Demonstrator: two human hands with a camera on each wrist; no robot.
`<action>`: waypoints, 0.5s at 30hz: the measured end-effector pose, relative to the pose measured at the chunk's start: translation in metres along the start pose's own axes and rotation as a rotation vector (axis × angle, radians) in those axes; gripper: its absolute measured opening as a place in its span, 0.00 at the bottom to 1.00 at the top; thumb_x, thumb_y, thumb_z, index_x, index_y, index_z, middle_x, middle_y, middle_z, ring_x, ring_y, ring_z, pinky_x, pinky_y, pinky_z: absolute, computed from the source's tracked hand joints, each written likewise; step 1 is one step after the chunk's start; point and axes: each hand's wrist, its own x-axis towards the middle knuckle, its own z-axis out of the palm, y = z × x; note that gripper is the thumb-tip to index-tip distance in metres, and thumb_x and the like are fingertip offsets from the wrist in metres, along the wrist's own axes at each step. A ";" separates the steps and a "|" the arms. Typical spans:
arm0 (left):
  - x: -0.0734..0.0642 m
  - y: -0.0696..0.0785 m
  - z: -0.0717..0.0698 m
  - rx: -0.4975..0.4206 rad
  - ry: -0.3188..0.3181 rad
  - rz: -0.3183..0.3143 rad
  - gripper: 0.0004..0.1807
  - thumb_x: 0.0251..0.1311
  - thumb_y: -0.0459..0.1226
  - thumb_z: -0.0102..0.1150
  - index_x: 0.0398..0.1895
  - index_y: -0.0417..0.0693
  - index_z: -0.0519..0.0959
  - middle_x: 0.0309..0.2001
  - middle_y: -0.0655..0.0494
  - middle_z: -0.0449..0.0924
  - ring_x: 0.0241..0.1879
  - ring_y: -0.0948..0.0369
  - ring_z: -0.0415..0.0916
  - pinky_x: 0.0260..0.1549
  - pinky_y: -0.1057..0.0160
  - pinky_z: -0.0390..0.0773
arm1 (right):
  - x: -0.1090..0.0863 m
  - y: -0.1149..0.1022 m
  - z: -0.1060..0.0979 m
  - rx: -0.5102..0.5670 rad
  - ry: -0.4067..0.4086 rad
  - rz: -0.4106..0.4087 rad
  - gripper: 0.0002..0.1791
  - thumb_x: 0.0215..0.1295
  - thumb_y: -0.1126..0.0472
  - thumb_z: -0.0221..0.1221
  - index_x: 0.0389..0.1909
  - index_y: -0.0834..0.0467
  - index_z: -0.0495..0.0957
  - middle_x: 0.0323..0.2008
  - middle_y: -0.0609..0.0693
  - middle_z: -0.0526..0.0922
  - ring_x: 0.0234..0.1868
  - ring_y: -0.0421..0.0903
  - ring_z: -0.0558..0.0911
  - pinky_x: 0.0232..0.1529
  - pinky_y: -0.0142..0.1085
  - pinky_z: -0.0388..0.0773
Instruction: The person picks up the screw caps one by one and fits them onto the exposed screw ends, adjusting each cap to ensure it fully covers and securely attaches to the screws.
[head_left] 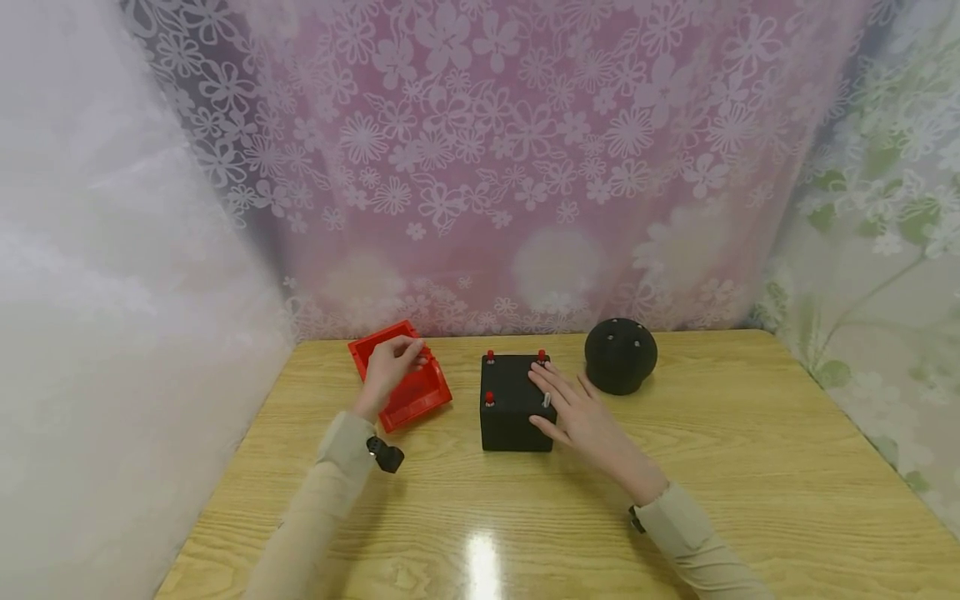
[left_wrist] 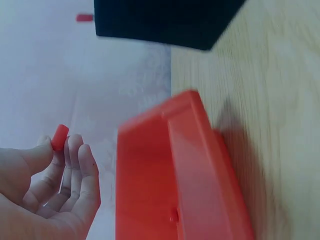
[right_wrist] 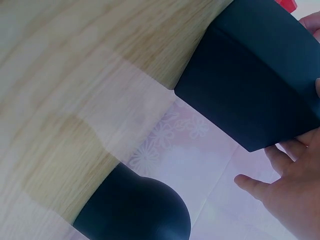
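On the wood table (head_left: 525, 517), a black box (head_left: 513, 429) stands mid-scene. Its top bears a red knob (head_left: 490, 399) at the near left, a silver post (head_left: 546, 401) at the near right and red knobs at both far corners. The right hand (head_left: 588, 417), fingers straight and spread, touches the box's right side and top. Leftward lies a red tray (head_left: 411, 410); above it the left hand (head_left: 388, 365) pinches a red peg (left_wrist: 60, 137). Far right sits a black dome (head_left: 621, 360); beyond hangs a flowered pink curtain (head_left: 517, 167).
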 end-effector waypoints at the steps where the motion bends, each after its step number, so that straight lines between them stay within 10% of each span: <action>1: -0.002 0.001 0.002 -0.012 -0.005 0.009 0.18 0.74 0.41 0.57 0.54 0.36 0.81 0.48 0.40 0.84 0.45 0.48 0.84 0.50 0.57 0.84 | 0.000 0.000 0.000 -0.001 0.002 -0.002 0.41 0.69 0.46 0.63 0.76 0.60 0.62 0.76 0.56 0.63 0.76 0.56 0.63 0.70 0.66 0.59; 15: -0.019 0.021 0.036 -0.040 -0.034 0.082 0.14 0.72 0.38 0.59 0.51 0.37 0.83 0.46 0.37 0.85 0.35 0.64 0.83 0.47 0.58 0.85 | -0.001 -0.001 -0.001 0.016 -0.014 0.005 0.42 0.69 0.46 0.62 0.77 0.59 0.60 0.77 0.56 0.61 0.77 0.55 0.61 0.71 0.66 0.57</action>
